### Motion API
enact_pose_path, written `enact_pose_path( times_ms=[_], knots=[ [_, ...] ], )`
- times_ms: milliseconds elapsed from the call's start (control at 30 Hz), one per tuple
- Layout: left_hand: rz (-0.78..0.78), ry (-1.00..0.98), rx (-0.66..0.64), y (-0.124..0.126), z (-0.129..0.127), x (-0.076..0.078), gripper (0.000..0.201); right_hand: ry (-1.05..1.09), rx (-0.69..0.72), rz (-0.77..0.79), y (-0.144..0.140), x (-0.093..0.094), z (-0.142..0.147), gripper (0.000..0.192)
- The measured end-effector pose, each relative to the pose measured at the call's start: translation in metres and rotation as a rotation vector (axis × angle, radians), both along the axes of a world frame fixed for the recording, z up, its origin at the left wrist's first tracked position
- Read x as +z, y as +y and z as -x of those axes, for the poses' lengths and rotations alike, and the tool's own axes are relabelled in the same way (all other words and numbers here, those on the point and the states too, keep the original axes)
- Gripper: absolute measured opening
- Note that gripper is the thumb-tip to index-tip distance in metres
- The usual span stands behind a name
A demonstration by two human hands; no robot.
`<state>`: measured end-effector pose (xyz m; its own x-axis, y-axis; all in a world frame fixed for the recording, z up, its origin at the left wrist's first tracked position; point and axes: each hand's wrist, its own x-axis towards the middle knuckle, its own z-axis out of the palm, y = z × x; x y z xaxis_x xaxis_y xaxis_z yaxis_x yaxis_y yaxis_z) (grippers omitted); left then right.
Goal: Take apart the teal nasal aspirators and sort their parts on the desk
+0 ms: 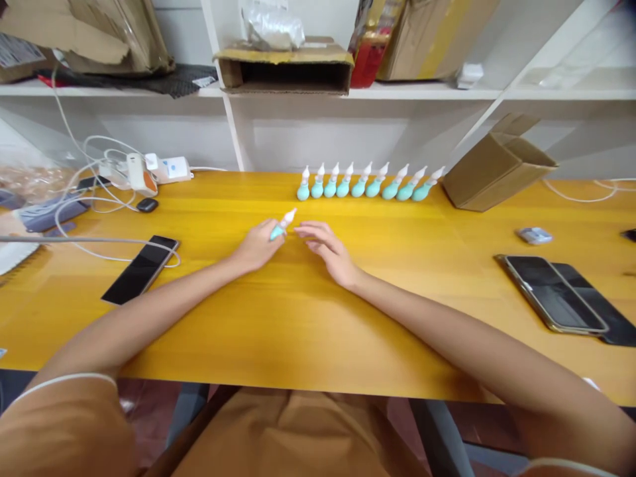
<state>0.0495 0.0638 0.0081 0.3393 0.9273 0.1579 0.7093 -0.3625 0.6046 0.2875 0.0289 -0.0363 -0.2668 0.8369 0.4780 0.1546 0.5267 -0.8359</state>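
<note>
My left hand (257, 246) pinches a teal bulb aspirator (281, 225), white tip angled up and away so it stays clear of the table (318, 318). My right hand (328, 250) hovers beside it, fingers spread, empty. Beyond my fingertips stands a row of aspirators (368, 183).

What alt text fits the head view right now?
The left hand holds a teal squeeze bulb with a white tip over a yellow wooden table, the open right hand beside it. Nine matching bulbs stand in a row behind.
</note>
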Motion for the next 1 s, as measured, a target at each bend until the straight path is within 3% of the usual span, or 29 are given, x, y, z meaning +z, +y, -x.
enact_pose_path(
  times_ms=[67, 133, 267, 433, 633, 1000],
  knots=[
    [0.021, 0.002, -0.07, -0.028, 0.005, -0.005, 0.014, 0.015, 0.145, 0.064, -0.016, 0.004, 0.012, 0.042],
    [0.009, -0.017, -0.233, -0.046, 0.007, -0.01, 0.03, 0.017, 0.239, 0.083, -0.028, 0.009, 0.019, 0.047],
    [-0.011, -0.048, -0.417, -0.054, 0.004, -0.014, 0.048, -0.032, 0.27, 0.058, -0.038, 0.014, 0.023, 0.055],
    [0.013, -0.022, -0.404, -0.05, 0.005, -0.014, 0.041, -0.087, 0.229, 0.01, -0.043, 0.015, 0.022, 0.064],
    [-0.059, -0.041, -0.462, -0.051, 0.005, -0.016, 0.041, -0.051, 0.174, -0.028, -0.044, 0.015, 0.025, 0.052],
    [-0.092, 0.1, -0.429, -0.045, 0.006, -0.023, 0.036, 0.25, 0.279, 0.367, -0.031, 0.01, 0.023, 0.053]
  ],
)
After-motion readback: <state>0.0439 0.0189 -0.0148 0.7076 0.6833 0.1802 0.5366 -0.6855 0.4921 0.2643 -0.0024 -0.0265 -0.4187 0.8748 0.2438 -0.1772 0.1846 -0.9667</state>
